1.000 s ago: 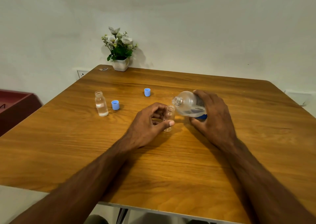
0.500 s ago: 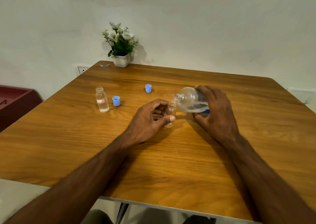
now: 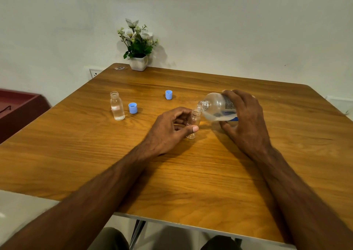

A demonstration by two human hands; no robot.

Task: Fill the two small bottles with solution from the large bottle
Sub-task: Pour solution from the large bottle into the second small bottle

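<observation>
My right hand (image 3: 245,119) grips the large clear bottle (image 3: 215,107), tipped on its side with its open neck pointing left, right at the mouth of a small clear bottle (image 3: 194,120). My left hand (image 3: 170,129) holds that small bottle upright on the wooden table (image 3: 172,173), thumb in front of it. I cannot tell how much liquid it holds. A second small bottle (image 3: 116,106) stands uncapped at the left, filled most of the way with clear liquid. Two blue caps lie loose: one (image 3: 132,108) beside the filled bottle, one (image 3: 168,94) farther back.
A white pot of flowers (image 3: 138,45) stands at the table's far edge against the wall. A dark red box (image 3: 17,108) sits off the table to the left. A wall socket (image 3: 95,73) shows behind the far left corner.
The large bottle has tipped lower, bringing its neck down to the small bottle's mouth. My left hand has kept its hold on the small bottle.
</observation>
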